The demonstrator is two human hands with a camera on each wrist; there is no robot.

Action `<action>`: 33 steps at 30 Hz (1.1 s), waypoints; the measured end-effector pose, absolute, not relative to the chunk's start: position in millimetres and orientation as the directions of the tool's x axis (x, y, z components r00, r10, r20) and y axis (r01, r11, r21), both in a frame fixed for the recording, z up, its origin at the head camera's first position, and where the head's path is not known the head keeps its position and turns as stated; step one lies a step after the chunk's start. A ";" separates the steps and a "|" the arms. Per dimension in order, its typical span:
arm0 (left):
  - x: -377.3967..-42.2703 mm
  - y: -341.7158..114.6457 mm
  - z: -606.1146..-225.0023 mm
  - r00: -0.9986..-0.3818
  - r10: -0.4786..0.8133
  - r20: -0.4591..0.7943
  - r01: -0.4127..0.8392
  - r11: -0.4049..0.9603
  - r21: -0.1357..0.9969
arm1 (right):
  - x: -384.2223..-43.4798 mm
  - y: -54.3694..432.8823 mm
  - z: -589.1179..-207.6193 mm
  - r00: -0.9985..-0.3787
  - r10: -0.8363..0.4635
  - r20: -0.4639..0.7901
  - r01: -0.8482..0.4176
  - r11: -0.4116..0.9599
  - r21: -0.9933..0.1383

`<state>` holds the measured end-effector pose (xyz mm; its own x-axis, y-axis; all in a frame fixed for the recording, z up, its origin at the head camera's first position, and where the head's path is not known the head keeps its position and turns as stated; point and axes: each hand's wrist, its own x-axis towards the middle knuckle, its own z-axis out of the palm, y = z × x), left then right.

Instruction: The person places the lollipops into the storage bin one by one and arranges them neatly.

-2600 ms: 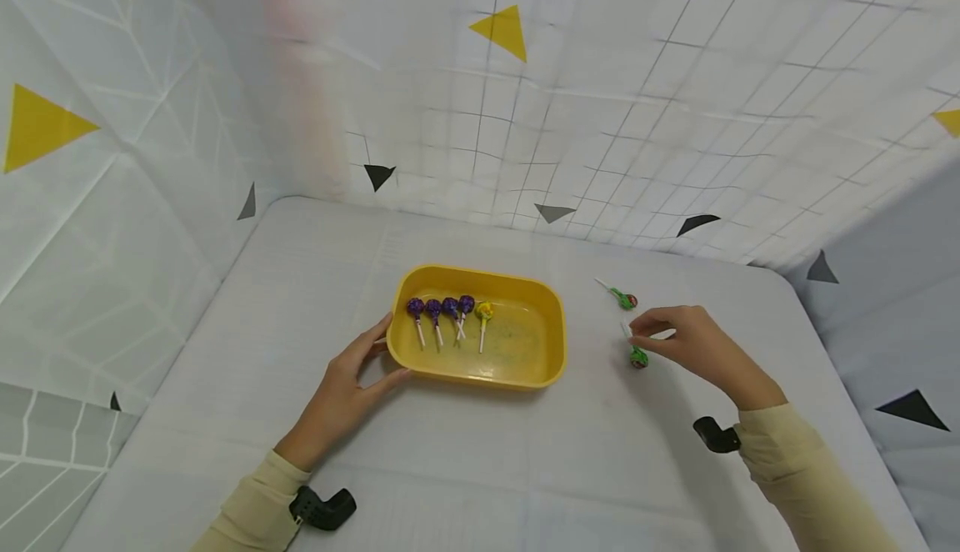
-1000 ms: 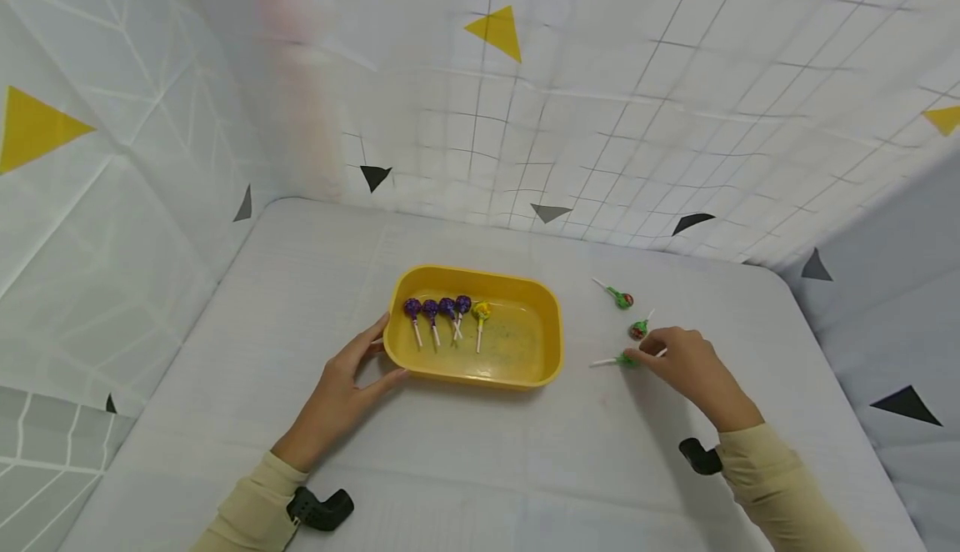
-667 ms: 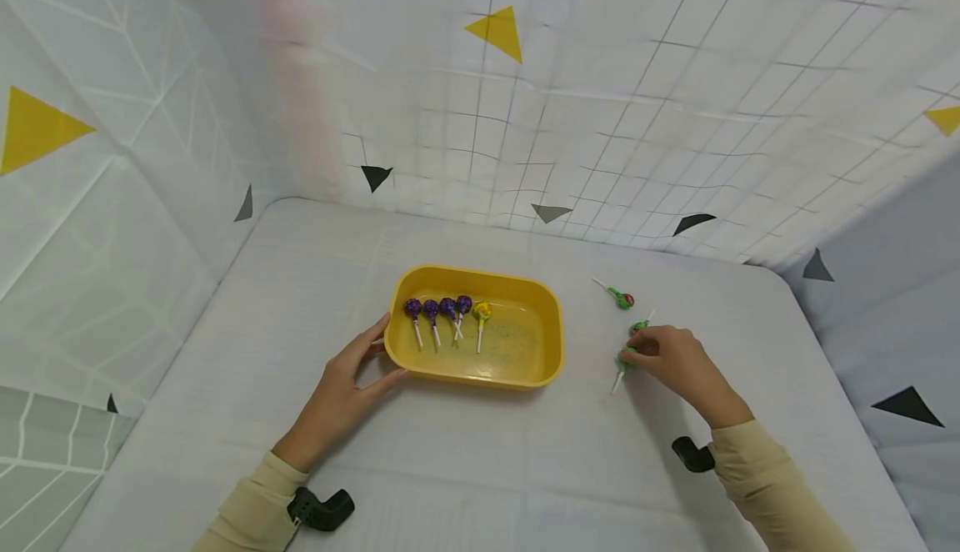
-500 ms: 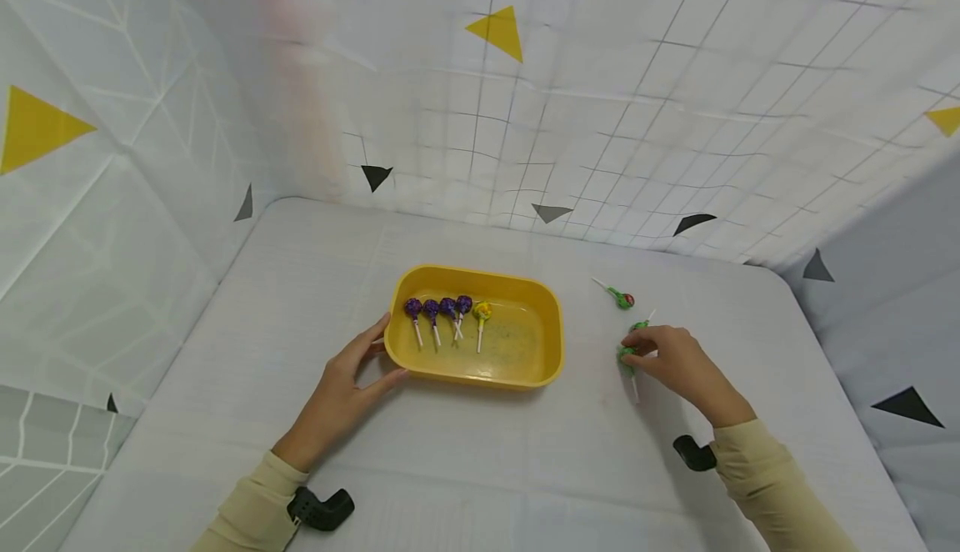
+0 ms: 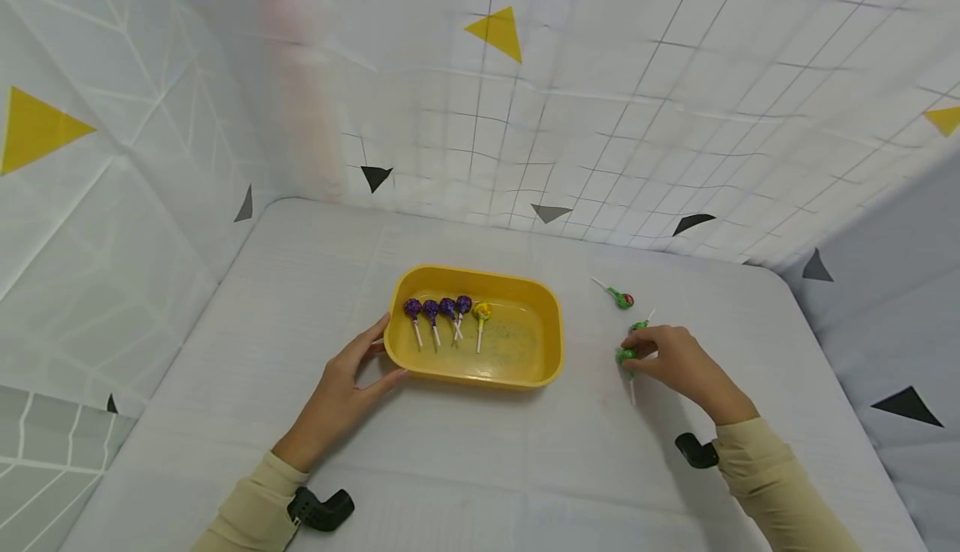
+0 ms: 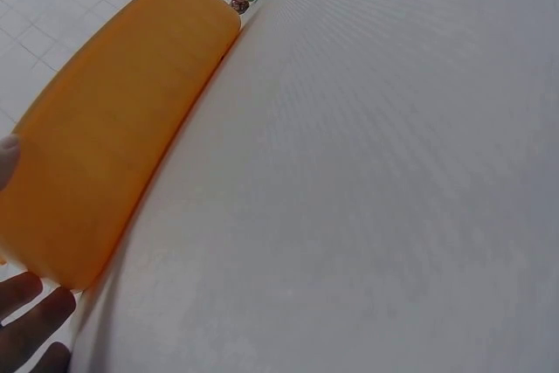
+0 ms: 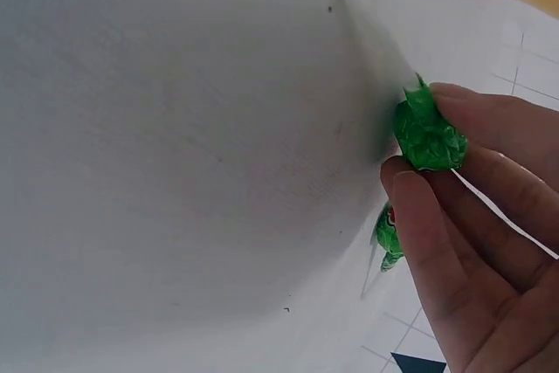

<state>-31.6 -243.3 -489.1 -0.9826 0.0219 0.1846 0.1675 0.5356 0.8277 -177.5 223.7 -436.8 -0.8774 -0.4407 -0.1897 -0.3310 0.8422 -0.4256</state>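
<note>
My left hand (image 5: 341,402) holds the left end of a yellow plastic tray (image 5: 528,343), thumb along its near side and fingers at the end wall. Inside the tray lie several purple-wrapped lollipops (image 5: 431,308) and a yellow one (image 5: 482,312), sticks toward me. To the right of the tray, my right hand (image 5: 678,364) pinches the head of a green-wrapped lollipop (image 7: 430,137) between thumb and fingers, close over the table. Its white stick points toward me. Just beyond the fingertips, partly covered by the hand, lies another green lollipop (image 5: 639,327).
A further green-and-red lollipop (image 5: 621,298) lies farther back, its stick pointing away to the left. The white-covered table (image 5: 480,469) meets white patterned cloth walls (image 5: 420,102) at the back and sides.
The green lollipop in my right hand has turned: its stick pointed left a second ago and now points toward me. My left hand and the tray stay in place.
</note>
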 end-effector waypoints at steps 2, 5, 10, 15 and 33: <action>-31.4 -243.5 -489.2 -0.982 0.021 0.186 0.169 0.534 0.828 | -178.0 223.2 -434.9 -0.877 -0.441 -0.190 -0.331 0.841 -0.428; -31.3 -243.5 -489.1 -0.982 0.022 0.188 0.171 0.533 0.829 | -178.9 222.4 -431.4 -0.877 -0.447 -0.175 -0.340 0.836 -0.432; -30.9 -243.0 -488.2 -0.982 0.022 0.187 0.170 0.532 0.829 | -181.2 219.6 -425.1 -0.876 -0.458 -0.153 -0.355 0.826 -0.438; -30.8 -243.2 -487.7 -0.982 0.021 0.185 0.168 0.533 0.829 | -183.9 212.1 -416.0 -0.873 -0.465 -0.149 -0.358 0.817 -0.453; -31.4 -243.6 -488.2 -0.982 0.026 0.186 0.172 0.526 0.833 | -191.1 180.9 -385.6 -0.849 -0.512 -0.134 -0.396 0.782 -0.481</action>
<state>-31.4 -243.6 -488.2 -0.9822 0.0264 0.1862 0.1720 0.5263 0.8327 -191.1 180.9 -385.6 -0.8487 -0.5118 -0.1337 -0.3960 0.7823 -0.4809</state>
